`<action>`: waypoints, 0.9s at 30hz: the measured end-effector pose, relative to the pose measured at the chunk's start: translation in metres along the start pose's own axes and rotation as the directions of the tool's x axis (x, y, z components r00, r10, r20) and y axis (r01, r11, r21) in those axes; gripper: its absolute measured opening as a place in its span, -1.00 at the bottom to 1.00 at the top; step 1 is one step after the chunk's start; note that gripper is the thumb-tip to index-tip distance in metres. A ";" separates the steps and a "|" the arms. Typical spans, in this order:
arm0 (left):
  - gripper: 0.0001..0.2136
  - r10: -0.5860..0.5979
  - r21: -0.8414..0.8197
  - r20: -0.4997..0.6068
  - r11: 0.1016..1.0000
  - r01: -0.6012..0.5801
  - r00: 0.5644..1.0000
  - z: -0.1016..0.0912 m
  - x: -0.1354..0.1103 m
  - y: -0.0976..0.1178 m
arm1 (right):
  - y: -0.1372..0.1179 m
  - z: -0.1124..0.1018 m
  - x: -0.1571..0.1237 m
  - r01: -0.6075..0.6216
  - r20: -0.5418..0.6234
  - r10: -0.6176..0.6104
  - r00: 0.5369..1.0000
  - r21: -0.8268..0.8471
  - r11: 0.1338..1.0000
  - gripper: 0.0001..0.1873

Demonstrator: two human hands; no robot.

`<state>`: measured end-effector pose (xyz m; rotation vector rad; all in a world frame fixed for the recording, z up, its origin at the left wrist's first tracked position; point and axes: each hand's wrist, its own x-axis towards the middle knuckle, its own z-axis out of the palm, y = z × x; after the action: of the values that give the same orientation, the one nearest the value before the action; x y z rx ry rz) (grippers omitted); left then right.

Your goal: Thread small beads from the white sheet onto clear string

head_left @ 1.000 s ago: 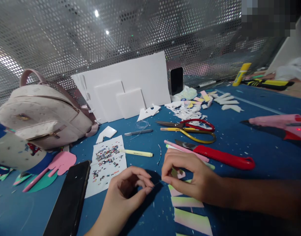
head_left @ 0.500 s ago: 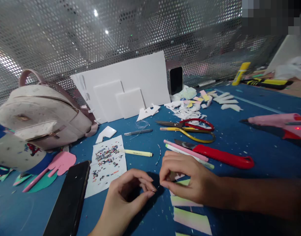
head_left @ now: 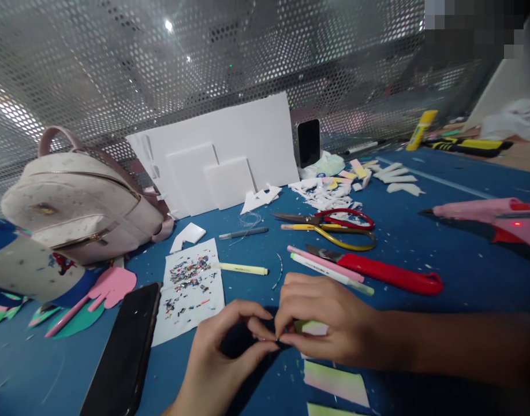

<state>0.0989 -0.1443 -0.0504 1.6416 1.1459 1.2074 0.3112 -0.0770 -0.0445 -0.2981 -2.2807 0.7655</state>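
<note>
My left hand (head_left: 230,352) is closed in a pinch above the table, thumb and fingertips nearly together. My right hand (head_left: 325,323) pinches too, its thumb and forefinger meeting the left fingertips. A tiny shiny speck shows where they meet; it is too small to name. Just beyond the right hand lies a short thin strand (head_left: 279,271) that looks beaded. Left of the hands, many tiny coloured beads (head_left: 189,268) are scattered on a white paper sheet (head_left: 178,332). A coil of clear line (head_left: 250,219) lies farther back.
Scissors (head_left: 325,222), a red-handled knife (head_left: 390,273) and markers (head_left: 329,267) lie beyond my right hand. A pink glue gun (head_left: 477,209) is at right. A black phone (head_left: 124,346), backpack (head_left: 83,196) and white boards (head_left: 230,179) stand or lie left and behind. Pastel strips (head_left: 336,381) lie below.
My right hand has moved slightly left and down, so its fingertips now meet those of my left hand. Before, a small gap lay between them.
</note>
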 end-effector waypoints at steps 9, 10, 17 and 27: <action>-0.65 0.036 0.001 0.027 0.999 -0.036 0.999 0.001 0.006 0.007 | -0.001 0.001 -0.001 0.054 -0.004 -0.054 0.999 -0.062 0.997 -0.92; -0.65 0.030 -0.004 0.029 1.000 -0.030 0.999 0.002 0.006 0.007 | -0.002 0.001 0.000 0.053 -0.003 -0.053 0.999 -0.066 0.996 -0.93; -0.68 -0.043 -0.047 0.058 0.998 0.046 0.997 0.003 0.006 0.007 | 0.002 0.002 -0.002 0.054 0.028 -0.051 0.998 -0.096 0.994 -0.93; -0.85 -0.055 0.028 0.041 0.998 0.054 0.998 0.000 0.002 0.007 | 0.000 0.000 -0.003 -0.108 -0.072 0.103 0.992 -0.063 0.992 -0.88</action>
<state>0.1010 -0.1447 -0.0438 1.6377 1.1780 1.1221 0.3130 -0.0781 -0.0460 -0.4723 -2.2429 0.7221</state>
